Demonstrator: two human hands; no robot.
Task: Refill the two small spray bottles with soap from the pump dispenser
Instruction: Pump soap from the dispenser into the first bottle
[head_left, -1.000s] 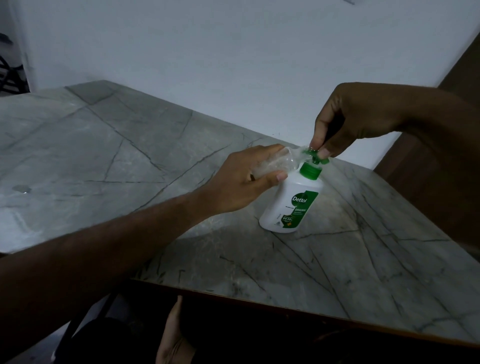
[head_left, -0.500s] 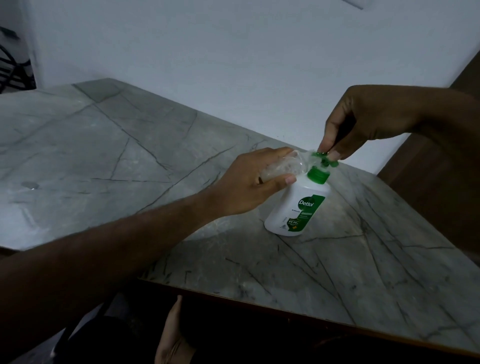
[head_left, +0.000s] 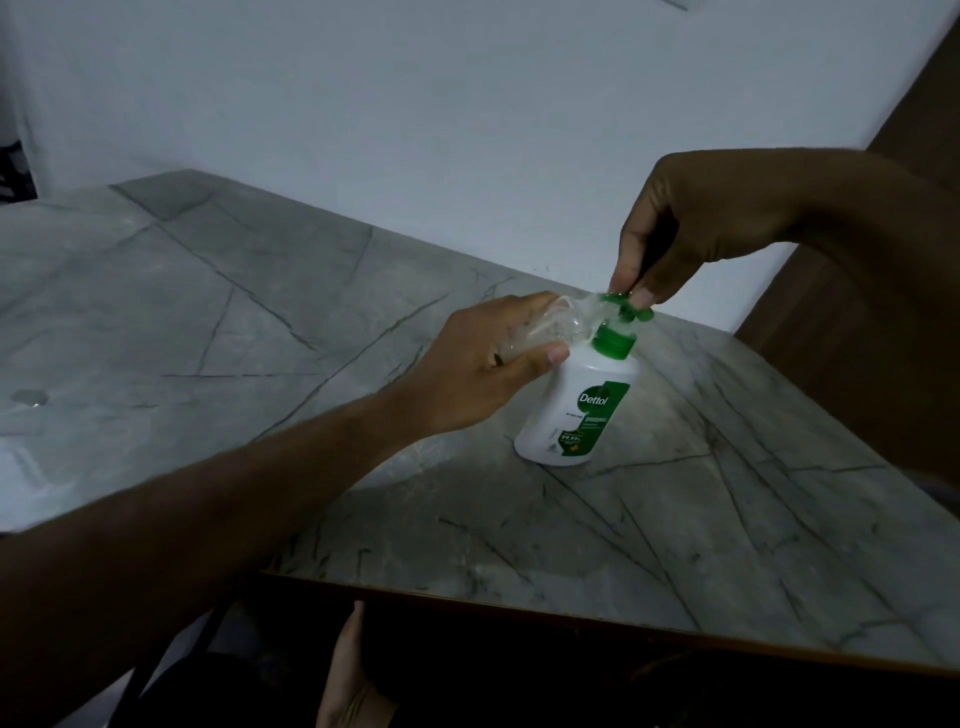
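A white pump dispenser (head_left: 576, 410) with a green label and green collar stands upright on the grey marble table (head_left: 260, 322). My right hand (head_left: 691, 228) comes from above, its fingertips pinching down on the green pump head (head_left: 623, 306). My left hand (head_left: 488, 364) grips a small clear spray bottle (head_left: 550, 327), held tilted on its side with its open mouth against the pump's nozzle. Most of the small bottle is hidden by my fingers. A second spray bottle is not in view.
A small wet spot or clear bit (head_left: 28, 397) lies on the table at far left. The table's brown front edge (head_left: 571, 618) runs below the dispenser. A white wall rises behind, a brown door or panel (head_left: 914, 104) at right. A foot (head_left: 348, 670) shows under the table.
The view shifted slightly. Both hands stay at the dispenser, the right still pressing on the pump head, the left still holding the small bottle at the nozzle.
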